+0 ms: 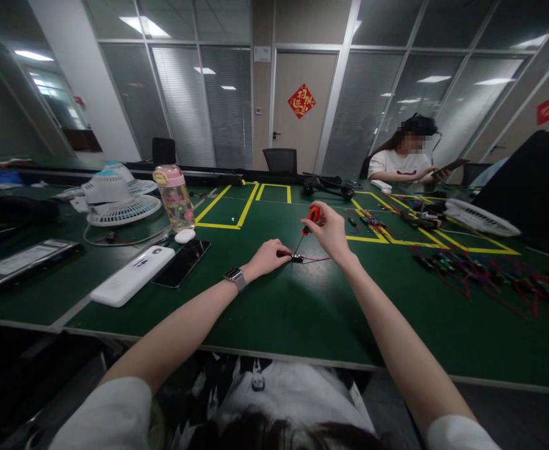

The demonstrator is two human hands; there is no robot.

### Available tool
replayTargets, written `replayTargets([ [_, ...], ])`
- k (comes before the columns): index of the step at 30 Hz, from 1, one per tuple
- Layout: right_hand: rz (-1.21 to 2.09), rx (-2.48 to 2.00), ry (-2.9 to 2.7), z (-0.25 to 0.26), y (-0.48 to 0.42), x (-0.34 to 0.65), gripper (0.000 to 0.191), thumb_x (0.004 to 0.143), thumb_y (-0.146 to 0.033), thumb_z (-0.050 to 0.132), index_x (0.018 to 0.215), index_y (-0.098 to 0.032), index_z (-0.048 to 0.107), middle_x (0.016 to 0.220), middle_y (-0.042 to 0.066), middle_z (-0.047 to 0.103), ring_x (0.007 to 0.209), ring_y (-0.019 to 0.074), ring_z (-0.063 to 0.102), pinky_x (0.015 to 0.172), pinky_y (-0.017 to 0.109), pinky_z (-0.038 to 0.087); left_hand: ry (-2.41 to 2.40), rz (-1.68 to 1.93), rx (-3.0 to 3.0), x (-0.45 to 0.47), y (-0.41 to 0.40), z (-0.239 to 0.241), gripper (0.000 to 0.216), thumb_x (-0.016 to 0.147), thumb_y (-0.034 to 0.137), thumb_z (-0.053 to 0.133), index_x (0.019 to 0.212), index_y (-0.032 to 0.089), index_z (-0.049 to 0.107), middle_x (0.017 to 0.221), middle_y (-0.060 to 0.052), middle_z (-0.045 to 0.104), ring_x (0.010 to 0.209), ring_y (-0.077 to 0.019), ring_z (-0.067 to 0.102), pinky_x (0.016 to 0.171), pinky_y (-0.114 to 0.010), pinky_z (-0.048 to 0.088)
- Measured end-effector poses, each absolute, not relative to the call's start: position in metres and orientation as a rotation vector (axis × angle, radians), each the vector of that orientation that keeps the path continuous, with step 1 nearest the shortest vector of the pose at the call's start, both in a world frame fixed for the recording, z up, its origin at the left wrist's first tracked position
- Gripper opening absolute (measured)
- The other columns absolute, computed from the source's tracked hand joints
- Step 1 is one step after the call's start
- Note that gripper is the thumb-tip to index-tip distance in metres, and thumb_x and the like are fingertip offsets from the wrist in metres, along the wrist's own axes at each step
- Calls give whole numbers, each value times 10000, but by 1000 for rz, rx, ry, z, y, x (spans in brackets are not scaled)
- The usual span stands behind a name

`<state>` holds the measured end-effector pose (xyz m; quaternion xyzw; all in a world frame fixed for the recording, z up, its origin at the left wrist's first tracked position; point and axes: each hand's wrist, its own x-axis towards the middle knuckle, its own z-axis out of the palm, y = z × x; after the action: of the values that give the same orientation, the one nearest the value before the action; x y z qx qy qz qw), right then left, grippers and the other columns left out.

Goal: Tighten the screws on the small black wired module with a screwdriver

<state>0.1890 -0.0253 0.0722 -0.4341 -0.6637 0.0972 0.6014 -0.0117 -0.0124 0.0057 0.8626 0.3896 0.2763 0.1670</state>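
My right hand [329, 229] is closed around the red-and-black handle of a screwdriver [312, 216], whose thin shaft slants down to the left. The tip meets a small black part [297, 258] on the green table [274, 306], with a thin red wire and a dark wire running off it to the right. From the left, my left hand [269, 257], below a wristwatch, pinches the near end of that small part and steadies it against the tabletop. What exactly the part is, I cannot make out.
Left of my hands lie a black phone [183, 262], a white power bank [134, 276], a pink-lidded bottle [175, 199] and a white fan [124, 209]. Tangled wired boards [494, 275] spread at the right. Beyond, a person [403, 156] holds a tablet. Yellow tape [249, 206] marks the table.
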Motion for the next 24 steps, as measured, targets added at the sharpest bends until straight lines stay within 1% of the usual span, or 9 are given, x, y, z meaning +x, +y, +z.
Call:
replayTargets([
  [3,410,-949,-1586,74,-27,190,335,729,-284,782,1056,-257,712,815,1,656,630,177,592,695,368,549,1114,777,2463,-12,-13,7,198,916,275,706,1059,209,826,1008,-71,718,949,-222,662,906,-335,510],
  [6,597,-847,-1585,75,-32,186,359,770,-344,762,1112,-250,703,889,12,680,695,181,658,697,357,577,1123,764,2463,-12,-14,8,205,914,269,711,1068,200,826,1008,-76,723,943,-224,662,922,-344,508],
  [8,654,-816,-1540,77,-33,184,332,784,-407,769,1069,-246,716,871,7,668,694,171,657,683,340,581,1127,763,2456,-11,-14,9,202,912,268,715,1066,197,827,1011,-79,727,937,-224,664,920,-345,509],
  [11,656,-808,-1476,78,-32,182,290,783,-481,780,941,-242,733,810,-1,643,661,156,630,653,322,572,1119,771,2456,-12,-13,8,191,912,263,718,1056,204,829,1013,-76,729,941,-222,668,902,-331,515],
  [12,644,-802,-1468,77,-32,182,287,786,-495,779,916,-242,736,809,1,647,668,158,629,661,322,572,1114,774,2462,-12,-12,7,187,912,258,718,1054,205,829,1009,-75,729,944,-221,670,897,-325,516],
  [14,648,-781,-1470,76,-30,182,299,809,-519,762,941,-251,747,829,10,674,714,171,644,698,330,576,1106,779,2473,-12,-12,6,183,914,249,718,1052,203,830,1005,-75,729,952,-220,671,898,-319,515],
  [17,764,-719,-1486,72,-29,182,376,841,-559,733,1091,-279,741,898,22,720,833,192,683,770,340,581,1100,781,2473,-12,-12,6,188,919,251,719,1060,195,829,1007,-79,730,957,-222,670,895,-320,512],
  [19,874,-664,-1462,69,-28,182,419,837,-587,735,1141,-298,719,944,22,732,887,196,701,805,345,583,1101,777,2470,-12,-11,6,193,921,257,719,1067,192,827,1008,-79,730,950,-220,670,886,-318,512],
  [24,1004,-600,-1322,63,-21,187,437,763,-606,805,1064,-307,700,956,6,736,908,193,707,850,353,579,1127,783,2475,-10,-13,7,177,907,248,727,1041,193,829,982,-69,729,937,-210,669,888,-309,508],
])
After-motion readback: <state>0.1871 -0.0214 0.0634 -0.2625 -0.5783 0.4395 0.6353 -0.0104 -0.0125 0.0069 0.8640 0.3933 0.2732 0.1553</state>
